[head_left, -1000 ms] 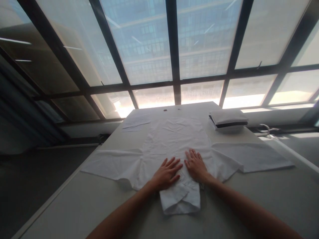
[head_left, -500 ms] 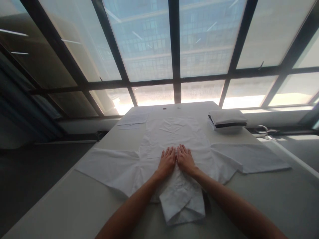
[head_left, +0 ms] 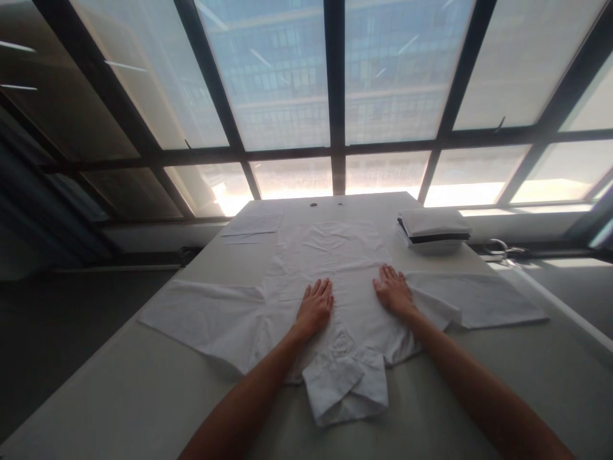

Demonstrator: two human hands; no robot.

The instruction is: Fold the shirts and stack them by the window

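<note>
White shirt (head_left: 357, 294) spread flat in the center of the frame, collar (head_left: 345, 390) toward bottom center, hem toward the upper middle, on a pale table (head_left: 119, 396). Left sleeve (head_left: 205, 319) out to left of frame, tip just beside the table's left edge; right sleeve (head_left: 483, 300) out to the right, creased near the body. Left hand (head_left: 316, 310) palm down on the shirt just left of its center line, fingers extended and close together. Right hand (head_left: 395, 291) also palm down, flat, at the right side of the shirt body near the sleeve. Hands well apart, strip of shirt showing between. Table surface visible lower left and lower right, room around both forearms. Collar stops above the bottom frame edge. Folded stack (head_left: 433, 230) upper right of the shirt, apart from it, near the right table edge. Thin sheets (head_left: 253, 223) upper left, near the left table edge. Windows (head_left: 287, 83) across top.
</note>
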